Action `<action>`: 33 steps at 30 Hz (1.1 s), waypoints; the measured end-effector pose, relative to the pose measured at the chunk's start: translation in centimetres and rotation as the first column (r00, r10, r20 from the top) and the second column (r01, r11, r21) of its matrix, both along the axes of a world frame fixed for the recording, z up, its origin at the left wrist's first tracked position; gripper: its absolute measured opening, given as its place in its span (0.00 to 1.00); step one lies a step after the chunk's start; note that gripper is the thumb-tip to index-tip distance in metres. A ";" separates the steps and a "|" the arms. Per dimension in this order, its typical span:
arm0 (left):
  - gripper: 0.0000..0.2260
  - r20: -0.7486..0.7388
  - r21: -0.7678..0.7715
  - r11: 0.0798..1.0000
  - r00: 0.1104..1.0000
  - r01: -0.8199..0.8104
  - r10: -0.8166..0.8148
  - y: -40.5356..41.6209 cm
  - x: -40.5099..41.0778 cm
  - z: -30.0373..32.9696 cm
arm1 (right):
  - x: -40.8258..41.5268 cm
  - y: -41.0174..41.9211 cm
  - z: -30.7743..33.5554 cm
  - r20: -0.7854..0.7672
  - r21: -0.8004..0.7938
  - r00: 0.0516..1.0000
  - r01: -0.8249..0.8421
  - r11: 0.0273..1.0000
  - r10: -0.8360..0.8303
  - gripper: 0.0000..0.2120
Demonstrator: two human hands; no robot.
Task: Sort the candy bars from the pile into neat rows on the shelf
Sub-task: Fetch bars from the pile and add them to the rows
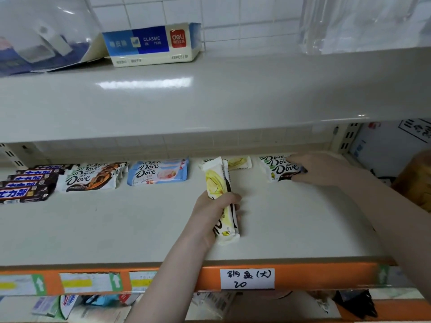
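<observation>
From my seat I cannot see my right hand's [326, 169] fingertips, which lie behind the green Dove bars [278, 167]. My left hand [215, 206] covers the middle of the yellow Dove bars [221, 183] (how many I hold is unclear). The Snickers row [25, 183] is cut off by the left edge. The lower shelf's packets [70, 304] are blurred, and the clear bag's contents [39, 38] unreadable.

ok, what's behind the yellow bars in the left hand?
One yellow Dove bar lies flat at the back of the shelf, just behind the held yellow bars. Their top end covers its left edge; anything stacked under it isn't visible.
</observation>
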State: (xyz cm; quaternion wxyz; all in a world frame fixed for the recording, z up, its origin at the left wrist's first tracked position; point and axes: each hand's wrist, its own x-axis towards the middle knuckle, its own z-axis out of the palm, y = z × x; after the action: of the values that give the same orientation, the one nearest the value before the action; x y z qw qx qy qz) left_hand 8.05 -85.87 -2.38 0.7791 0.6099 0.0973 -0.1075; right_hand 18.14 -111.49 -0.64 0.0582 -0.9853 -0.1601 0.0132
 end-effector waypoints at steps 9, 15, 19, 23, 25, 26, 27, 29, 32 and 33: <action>0.07 0.014 0.000 1.000 1.000 0.002 -0.002 -0.1 0.2 -0.3 | -0.2 0.8 -0.9 0.033 -0.001 0.999 0.025 1.000 -0.025 0.20; 0.06 0.006 0.006 1.000 1.000 0.013 -0.013 0.0 0.0 -0.1 | -0.5 1.1 -1.1 0.071 -0.027 0.997 0.023 0.999 -0.021 0.18; 0.06 0.014 0.003 1.000 1.000 0.014 -0.014 0.0 -0.1 0.0 | -0.9 0.8 -1.5 0.169 -0.045 0.986 0.008 0.999 0.000 0.19; 0.06 0.020 0.006 1.000 1.000 0.015 -0.015 0.0 -0.2 0.0 | -1.1 0.7 -1.6 0.213 -0.085 0.977 0.002 0.996 0.016 0.18; 0.06 0.021 0.010 1.000 1.000 0.010 -0.010 0.0 -0.3 0.0 | -1.1 0.8 -1.4 0.196 -0.124 0.980 0.008 0.992 0.017 0.17; 0.06 0.021 0.010 1.000 1.000 0.006 -0.006 -0.1 -0.3 0.0 | -1.1 0.9 -1.2 0.186 -0.134 0.982 0.012 0.991 0.014 0.17; 0.06 0.021 0.011 1.000 1.000 0.004 -0.005 -0.1 -0.3 0.0 | -1.1 1.2 -1.1 0.179 -0.127 0.984 0.014 0.992 0.009 0.17; 0.06 0.022 0.012 1.000 1.000 0.006 -0.006 -0.1 -0.4 0.0 | -1.2 2.0 -1.0 0.171 -0.068 0.985 0.007 0.998 0.004 0.18; 0.06 0.022 0.018 1.000 1.000 0.008 -0.009 -0.1 -0.3 0.0 | -1.4 3.5 -1.4 0.160 0.004 0.986 -0.038 0.999 0.037 0.21; 0.06 0.022 0.018 1.000 1.000 0.007 -0.007 0.0 -0.3 0.0 | -1.4 3.9 -1.6 0.169 0.008 0.984 -0.062 0.998 0.059 0.21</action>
State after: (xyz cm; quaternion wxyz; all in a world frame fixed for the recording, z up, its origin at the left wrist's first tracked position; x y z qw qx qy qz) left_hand 7.73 -85.92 -2.40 0.7742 0.6184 0.0876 -0.1028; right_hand 16.70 -107.64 -2.22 0.0505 -0.9771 -0.1944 -0.0696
